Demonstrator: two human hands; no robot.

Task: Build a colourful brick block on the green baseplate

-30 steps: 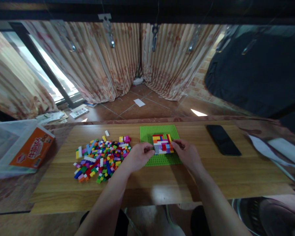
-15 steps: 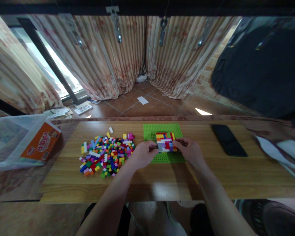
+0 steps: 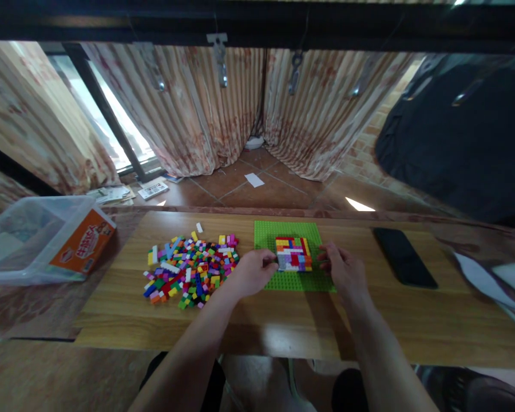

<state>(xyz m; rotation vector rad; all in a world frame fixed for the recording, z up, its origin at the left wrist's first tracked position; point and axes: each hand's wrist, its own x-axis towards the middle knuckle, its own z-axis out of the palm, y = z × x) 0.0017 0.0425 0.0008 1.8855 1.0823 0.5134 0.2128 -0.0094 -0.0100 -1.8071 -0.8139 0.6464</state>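
A green baseplate [image 3: 283,230] lies on the wooden table [image 3: 283,320]. On it stands a flat block of many-coloured bricks [image 3: 293,253]. My left hand [image 3: 254,270] rests at the block's left edge, fingers curled and touching it. A little to the right of the block is my right hand [image 3: 345,269], fingers bent and pinched; whether it holds a small piece is unclear. A loose pile of coloured bricks [image 3: 189,269] lies to the left of the baseplate.
A black phone [image 3: 403,257] lies on the table at the right. A clear plastic bin with an orange box [image 3: 83,243] sits at the left. White papers [image 3: 493,274] lie at the far right. Curtains and tiled floor are beyond the table.
My right hand has come off the block's right edge and drawn slightly to the right. The left hand stays at the block's left side. The camera view has shifted a little.
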